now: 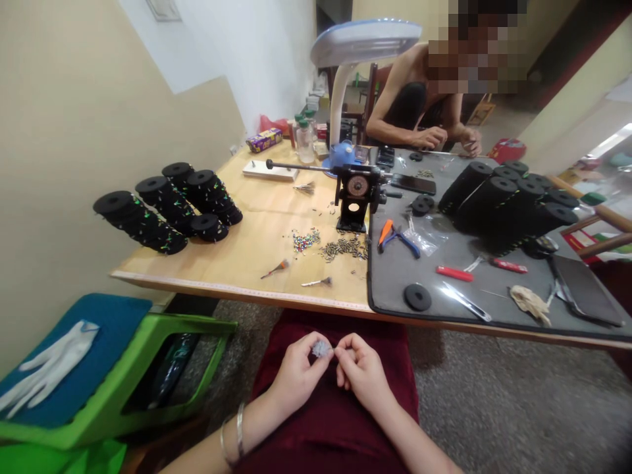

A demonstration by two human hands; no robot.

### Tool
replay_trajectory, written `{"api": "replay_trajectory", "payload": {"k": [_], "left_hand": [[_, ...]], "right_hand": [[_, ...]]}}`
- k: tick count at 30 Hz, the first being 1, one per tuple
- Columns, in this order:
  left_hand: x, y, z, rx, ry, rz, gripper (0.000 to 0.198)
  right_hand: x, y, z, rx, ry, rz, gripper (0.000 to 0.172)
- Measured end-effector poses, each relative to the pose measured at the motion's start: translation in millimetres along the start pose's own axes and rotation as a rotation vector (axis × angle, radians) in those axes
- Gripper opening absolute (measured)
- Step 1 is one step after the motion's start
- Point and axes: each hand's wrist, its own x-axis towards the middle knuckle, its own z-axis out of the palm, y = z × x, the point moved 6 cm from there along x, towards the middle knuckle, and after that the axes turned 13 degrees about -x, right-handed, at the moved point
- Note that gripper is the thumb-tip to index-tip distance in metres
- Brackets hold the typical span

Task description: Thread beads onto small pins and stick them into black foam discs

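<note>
My left hand (299,370) is closed around a small grey feathery tuft (320,348), held over my dark red lap. My right hand (364,374) pinches with thumb and forefinger right beside it, its fingertips nearly meeting those of the left. Whatever lies between the right fingertips is too small to make out. On the table edge ahead lie two small brush-like bundles, one with an orange part (281,265) and one with a white stem (316,282). Beyond them are a pile of coloured beads (305,241) and a pile of small metallic pieces (344,247).
A black hand-cranked winder (356,191) stands mid-table under a lamp (365,43). Stacks of black foam spools stand left (141,220) and right (494,197). Pliers (397,238) and tweezers (465,301) lie on the grey mat (395,289). Another person sits opposite. A green stool (89,421) stands left.
</note>
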Motion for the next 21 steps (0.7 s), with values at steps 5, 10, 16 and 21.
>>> {"api": "replay_trajectory", "payload": {"k": [5, 10, 16, 21], "left_hand": [[1.3, -1.7, 1.6, 0.001, -0.021, -0.016, 0.015], [1.2, -6.9, 5.3, -0.102, -0.037, -0.101, 0.017], [2.2, -10.7, 8.7, -0.166, -0.029, -0.160, 0.018], [3.2, -14.0, 11.5, -0.164, -0.042, -0.143, 0.015]], "right_hand": [[1.2, 0.6, -1.9, 0.035, 0.027, 0.022, 0.030], [2.4, 2.4, -2.5, 0.089, 0.030, 0.098, 0.031], [4.5, 11.7, -0.5, 0.169, 0.015, 0.162, 0.032], [5.6, 13.2, 3.8, 0.314, -0.001, 0.156, 0.030]]}}
